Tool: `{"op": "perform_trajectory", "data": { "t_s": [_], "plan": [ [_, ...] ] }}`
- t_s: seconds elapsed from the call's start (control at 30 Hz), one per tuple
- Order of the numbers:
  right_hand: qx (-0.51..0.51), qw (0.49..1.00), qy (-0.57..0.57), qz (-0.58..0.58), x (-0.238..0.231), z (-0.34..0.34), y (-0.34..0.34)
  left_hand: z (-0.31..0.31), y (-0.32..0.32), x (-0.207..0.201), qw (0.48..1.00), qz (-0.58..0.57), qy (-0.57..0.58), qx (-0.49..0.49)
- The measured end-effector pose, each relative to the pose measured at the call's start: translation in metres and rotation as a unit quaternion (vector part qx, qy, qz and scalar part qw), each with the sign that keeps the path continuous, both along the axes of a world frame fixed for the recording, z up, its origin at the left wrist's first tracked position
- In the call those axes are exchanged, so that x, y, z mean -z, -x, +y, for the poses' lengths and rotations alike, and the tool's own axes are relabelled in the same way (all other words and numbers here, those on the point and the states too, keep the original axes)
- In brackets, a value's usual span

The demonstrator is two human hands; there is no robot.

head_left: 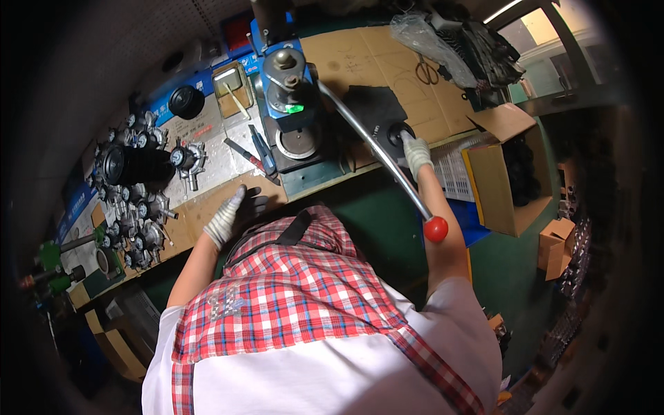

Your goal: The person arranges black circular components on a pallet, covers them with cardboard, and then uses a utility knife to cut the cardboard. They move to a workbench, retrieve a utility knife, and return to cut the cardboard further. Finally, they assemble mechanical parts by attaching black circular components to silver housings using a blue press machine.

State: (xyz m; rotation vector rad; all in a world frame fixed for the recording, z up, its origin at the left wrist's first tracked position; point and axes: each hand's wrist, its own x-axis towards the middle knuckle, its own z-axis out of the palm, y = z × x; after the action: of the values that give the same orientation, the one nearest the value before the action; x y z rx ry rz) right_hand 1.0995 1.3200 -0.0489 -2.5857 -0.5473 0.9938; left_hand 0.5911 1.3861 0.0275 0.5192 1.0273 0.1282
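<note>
Two gloved hands: our right hand [416, 153] closes on a black round part [400, 133]; our left hand [232, 211] rests flat, fingers spread, on the bench [207, 207], leftward.

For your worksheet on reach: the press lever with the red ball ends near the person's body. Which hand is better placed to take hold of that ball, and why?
Probably the right hand: its forearm runs right alongside the red ball. The left hand lies on the bench across the body, beside the metal parts.
</note>
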Motion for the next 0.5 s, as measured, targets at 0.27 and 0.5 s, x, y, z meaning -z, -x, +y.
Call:
{"op": "perform_trajectory", "data": {
  "t_s": [0.27, 0.5],
  "plan": [
    [0.027, 0.981, -0.12, 0.15, 0.053, 0.118, 0.004, -0.019, -0.002, 0.013, 0.989, -0.017, 0.051, -0.137],
    [0.014, 0.961, -0.211, 0.175, 0.053, 0.098, -0.006, -0.04, 0.06, 0.06, 0.975, 0.149, -0.042, -0.157]
  ]
}}
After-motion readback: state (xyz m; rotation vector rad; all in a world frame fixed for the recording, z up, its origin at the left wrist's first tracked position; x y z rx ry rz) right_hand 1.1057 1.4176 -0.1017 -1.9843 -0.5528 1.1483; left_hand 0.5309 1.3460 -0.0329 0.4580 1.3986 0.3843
